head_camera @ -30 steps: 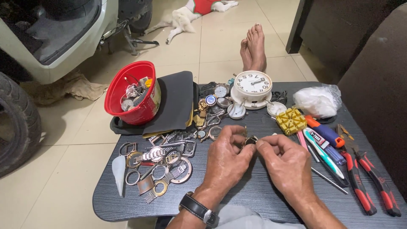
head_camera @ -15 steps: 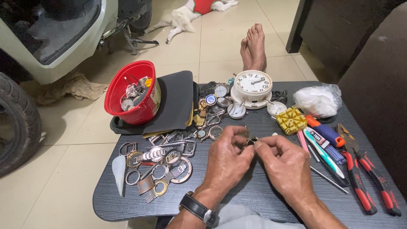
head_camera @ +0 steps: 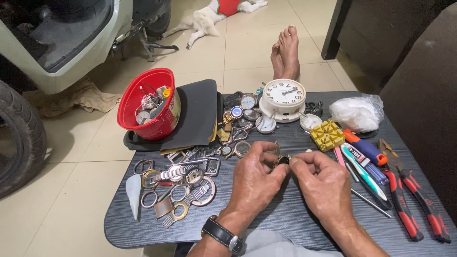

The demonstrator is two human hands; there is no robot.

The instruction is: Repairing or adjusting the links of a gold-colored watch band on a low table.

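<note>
My left hand [head_camera: 257, 178] and my right hand [head_camera: 323, 183] meet over the middle of the dark table [head_camera: 285, 223], fingertips pinched together on a small dark watch part [head_camera: 283, 160]. The part is mostly hidden by my fingers. A black wristwatch [head_camera: 223, 234] sits on my left wrist. A pile of watch cases and metal bands [head_camera: 178, 185] lies just left of my left hand. To the right of my right hand lie screwdrivers [head_camera: 364, 159] and red-handled pliers [head_camera: 416, 204].
A red bucket of parts [head_camera: 150, 104] and a black cloth [head_camera: 197, 114] stand at the table's far left. A white alarm clock [head_camera: 284, 97], a yellow block [head_camera: 327, 134] and a white bag [head_camera: 354, 113] sit at the back. A person's bare feet [head_camera: 284, 52] and a scooter [head_camera: 57, 43] are beyond.
Both hands stay pinched on the small part in the same place; only the fingers shift slightly.
</note>
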